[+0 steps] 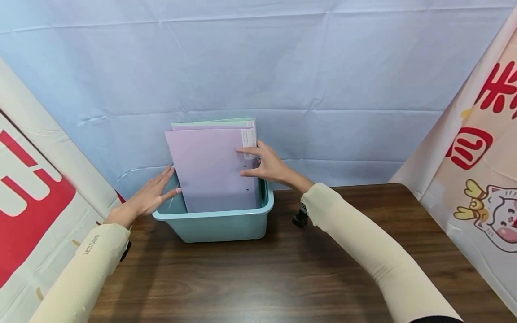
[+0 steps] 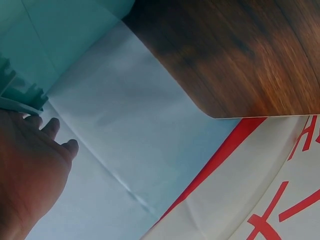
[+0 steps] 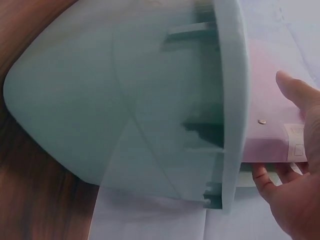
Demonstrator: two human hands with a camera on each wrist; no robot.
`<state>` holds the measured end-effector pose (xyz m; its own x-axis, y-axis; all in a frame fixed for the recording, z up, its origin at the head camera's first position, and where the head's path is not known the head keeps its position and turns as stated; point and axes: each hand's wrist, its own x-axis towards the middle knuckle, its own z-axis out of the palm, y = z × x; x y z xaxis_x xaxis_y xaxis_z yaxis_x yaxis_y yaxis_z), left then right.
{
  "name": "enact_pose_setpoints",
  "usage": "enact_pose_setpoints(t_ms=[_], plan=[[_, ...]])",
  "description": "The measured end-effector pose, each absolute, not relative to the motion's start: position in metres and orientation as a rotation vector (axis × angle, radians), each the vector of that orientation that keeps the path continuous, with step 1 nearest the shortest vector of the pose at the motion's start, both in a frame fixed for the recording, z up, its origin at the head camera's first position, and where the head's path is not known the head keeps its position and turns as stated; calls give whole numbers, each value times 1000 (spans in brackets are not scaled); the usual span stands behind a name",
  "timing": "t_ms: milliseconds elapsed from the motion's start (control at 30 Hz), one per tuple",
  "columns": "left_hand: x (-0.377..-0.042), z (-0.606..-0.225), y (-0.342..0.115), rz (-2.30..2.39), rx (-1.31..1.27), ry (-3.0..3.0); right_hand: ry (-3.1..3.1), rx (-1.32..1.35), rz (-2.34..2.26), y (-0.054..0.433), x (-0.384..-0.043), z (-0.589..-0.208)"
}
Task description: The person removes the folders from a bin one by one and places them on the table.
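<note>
A purple file folder (image 1: 210,170) stands upright, with its lower part inside a light blue plastic basin (image 1: 226,227). Behind it show the tops of another purple folder (image 1: 210,128) and a green folder (image 1: 238,121). My right hand (image 1: 268,163) holds the front folder by its right edge, thumb over the cover and other fingers around the spine; the right wrist view shows this thumb (image 3: 290,90) on the cover side. At the basin's left rim, my left hand (image 1: 147,195) has its fingers straight and spread, the thumb tip close to the folder's left edge.
The basin stands on a dark wooden table (image 1: 242,278), near its back edge. A pale blue cloth (image 1: 323,80) hangs right behind. Printed banners flank the table, one on the left (image 1: 24,202) and one on the right (image 1: 476,179).
</note>
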<state>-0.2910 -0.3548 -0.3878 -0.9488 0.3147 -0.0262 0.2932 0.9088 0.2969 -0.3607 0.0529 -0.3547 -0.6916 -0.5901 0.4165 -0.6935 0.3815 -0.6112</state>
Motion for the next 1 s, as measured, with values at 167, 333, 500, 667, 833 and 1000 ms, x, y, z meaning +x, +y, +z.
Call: enact_pose_setpoints(t_ms=[167, 333, 500, 667, 833, 1000], plan=[[-292, -388, -355, 447, 483, 2995, -2504, 1179, 1305, 45, -366, -350], [-292, -388, -355, 442, 484, 2996, -2519, 1123, 1420, 40, -370, -348], [-291, -388, -356, 457, 484, 2998, -2524, 1045, 1516, 38, -372, -348], [-290, -388, -356, 452, 481, 2998, -2487, 959, 1558, 35, -373, -352], [-291, -389, -356, 440, 481, 3001, -2469, 832, 1584, 31, -372, -358], [-290, -388, -356, 443, 497, 2997, -2439, 743, 1627, 28, -370, -360]])
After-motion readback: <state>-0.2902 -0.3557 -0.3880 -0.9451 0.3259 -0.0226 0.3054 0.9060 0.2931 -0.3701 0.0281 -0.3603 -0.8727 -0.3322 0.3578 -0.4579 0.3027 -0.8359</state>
